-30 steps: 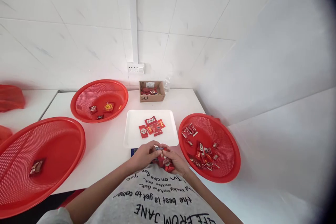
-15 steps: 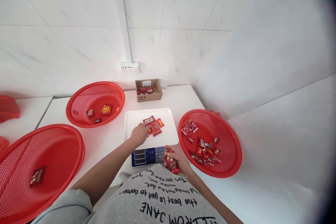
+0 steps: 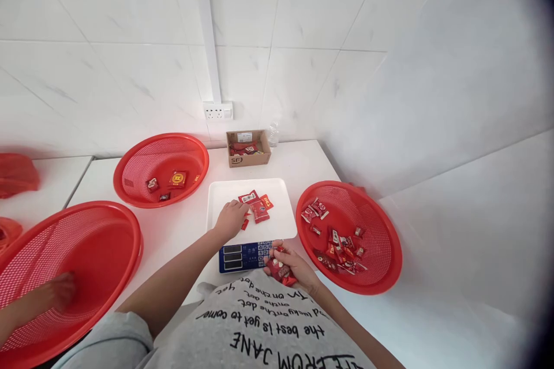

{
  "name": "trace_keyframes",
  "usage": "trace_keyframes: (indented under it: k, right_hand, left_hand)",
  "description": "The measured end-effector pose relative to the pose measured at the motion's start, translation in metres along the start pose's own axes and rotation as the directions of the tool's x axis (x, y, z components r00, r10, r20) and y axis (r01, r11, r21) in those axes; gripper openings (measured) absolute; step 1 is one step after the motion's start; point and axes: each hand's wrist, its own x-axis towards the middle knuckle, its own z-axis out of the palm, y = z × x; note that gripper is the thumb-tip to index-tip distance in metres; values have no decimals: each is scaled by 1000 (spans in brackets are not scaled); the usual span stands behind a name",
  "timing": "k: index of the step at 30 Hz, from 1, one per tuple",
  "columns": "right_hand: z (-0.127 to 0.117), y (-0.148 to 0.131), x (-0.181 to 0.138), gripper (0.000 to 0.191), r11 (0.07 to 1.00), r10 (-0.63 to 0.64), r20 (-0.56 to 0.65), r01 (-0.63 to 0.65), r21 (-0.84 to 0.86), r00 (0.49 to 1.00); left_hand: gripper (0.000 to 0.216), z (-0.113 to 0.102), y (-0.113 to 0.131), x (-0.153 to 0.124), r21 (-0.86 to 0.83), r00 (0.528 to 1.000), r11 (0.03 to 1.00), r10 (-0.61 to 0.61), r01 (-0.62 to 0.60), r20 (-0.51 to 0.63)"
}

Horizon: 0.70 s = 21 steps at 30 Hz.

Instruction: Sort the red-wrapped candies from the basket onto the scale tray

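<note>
My left hand (image 3: 231,220) is over the white tray of the digital scale (image 3: 225,189), with its fingers curled on a small red candy packet (image 3: 245,223) that is mostly hidden. Just beyond the fingertips lie several red candy packets (image 3: 261,211) in an overlapping pile on the tray. My right hand (image 3: 300,270), close to my shirt at the front of the scale, is closed round a handful of red candy packets (image 3: 279,270). Part of the scale's blue keypad panel (image 3: 239,258) shows beside that hand.
A red mesh basket (image 3: 395,242) with several candies stands at right; another basket (image 3: 204,155) is back left. A co-worker's blurred hand (image 3: 60,291) reaches into the near-left basket (image 3: 136,242). Behind the scale sits a cardboard box (image 3: 255,159) holding red packets.
My left hand has drawn back slightly from the pile. A co-worker's hand has come into the near-left basket, where a packet was visible before. My right hand stays nearly still.
</note>
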Motion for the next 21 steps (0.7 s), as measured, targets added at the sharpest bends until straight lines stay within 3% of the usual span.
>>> trace_keyframes:
  k: [3, 5, 8, 10, 12, 15, 18, 21]
  right_hand:
    - [-3, 1, 4, 42, 993, -80, -57, 75, -96, 995]
    - [-5, 1, 6, 44, 962, -133, -77, 109, -251, 988]
    - [-4, 0, 6, 44, 841, -180, -16, 145, -521, 983]
    - [2, -2, 4, 44, 742, -192, 51, 179, -646, 980]
    - [10, -3, 1, 47, 681, -199, 81, 198, -705, 977]
    - [20, -3, -3, 49, 701, -218, 42, 186, -689, 975]
    - [25, -3, -4, 48, 732, -225, 15, 180, -657, 974]
    - [25, -4, -3, 49, 727, -203, 24, 167, -666, 979]
  left_hand:
    - [13, -8, 11, -14, -100, 1000, 995, -9, 8, -10]
    - [14, -12, 23, -27, -261, 1000, 965, 20, -17, 10]
    - [13, -14, 42, -46, -606, 994, 796, 71, -7, 82]
    - [14, -12, 51, -56, -727, 986, 686, 88, 41, 139]
    - [17, -9, 55, -62, -791, 981, 602, 62, 111, 185]
    - [26, -5, 55, -69, -825, 960, 503, -33, 258, 280]
    - [38, -2, 52, -72, -800, 924, 495, -17, 340, 382]
    - [43, 1, 52, -75, -794, 917, 502, 4, 344, 400]
